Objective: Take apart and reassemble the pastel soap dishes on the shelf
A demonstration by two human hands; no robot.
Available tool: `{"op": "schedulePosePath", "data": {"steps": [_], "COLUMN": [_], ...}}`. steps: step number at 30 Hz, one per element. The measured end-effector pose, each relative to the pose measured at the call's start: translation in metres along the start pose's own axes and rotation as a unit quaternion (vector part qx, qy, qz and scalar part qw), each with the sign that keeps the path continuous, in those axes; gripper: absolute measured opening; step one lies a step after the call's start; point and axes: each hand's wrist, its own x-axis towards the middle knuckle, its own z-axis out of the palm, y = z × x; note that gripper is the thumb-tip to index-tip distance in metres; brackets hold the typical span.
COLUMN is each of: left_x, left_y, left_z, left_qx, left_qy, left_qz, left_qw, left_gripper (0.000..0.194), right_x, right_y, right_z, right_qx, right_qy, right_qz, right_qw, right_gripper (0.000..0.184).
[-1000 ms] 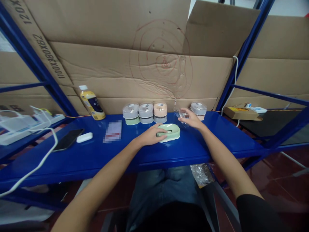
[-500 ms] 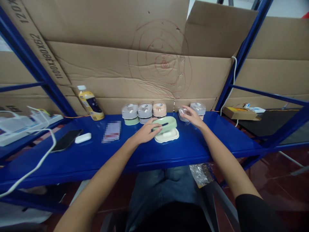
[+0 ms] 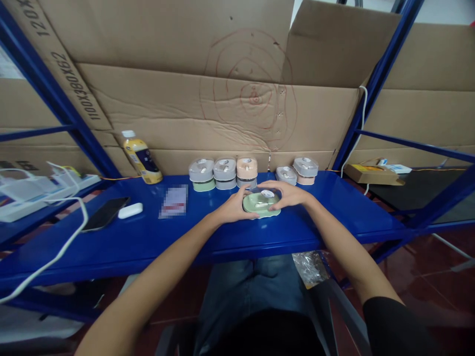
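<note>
a green soap dish (image 3: 261,203), i think, sits on the blue metal shelf (image 3: 297,230), just in front of the stacked soap boxes (image 3: 222,174). the left hand (image 3: 233,207) and the right hand (image 3: 287,194) press in from both sides, so each grip is clamped on the dish.

The left hand (image 3: 233,207) and right hand (image 3: 289,194) are bare, as are both forearms, and a black short sleeve (image 3: 395,326) shows at the near right, while a black top (image 3: 267,336) sits at the near middle, with creased blue denim jeans (image 3: 252,282) just beyond it.
</note>
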Motion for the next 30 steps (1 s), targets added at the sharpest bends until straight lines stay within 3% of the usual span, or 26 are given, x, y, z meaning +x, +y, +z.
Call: {"op": "schedulePosePath", "data": {"steps": [6,14,20,25,30], "left_x": [0.001,0.0,0.0,0.002,0.004], "left_y": [-0.003,0.006,0.003,-0.011,-0.023], "left_z": [0.002,-0.002,-0.004,-0.008,-0.005], "left_qx": [-0.011,0.063,0.038,0.004,0.039], "left_qy": [-0.003,-0.01,-0.026,-0.01,0.057], "left_qz": [0.012,-0.004,0.012,0.016,0.008], "left_qw": [1.0,0.998,0.999,1.0,0.998], "left_gripper": [0.113,0.104,0.107,0.09,0.068], "right_x": [0.006,0.006,0.007,0.002,-0.033], "right_y": [-0.002,-0.01,-0.021,-0.021,-0.023], "right_z": [0.012,0.015,0.018,0.011,0.009], "right_qx": [-0.017,-0.038,-0.079,-0.09,-0.143], "right_qy": [-0.028,-0.029,-0.033,-0.035,-0.024], "right_qz": [-0.029,-0.028,-0.01,0.052,0.099], "right_qw": [0.999,0.998,0.996,0.994,0.984], "right_gripper": [0.087,0.085,0.087,0.099,0.119]}}
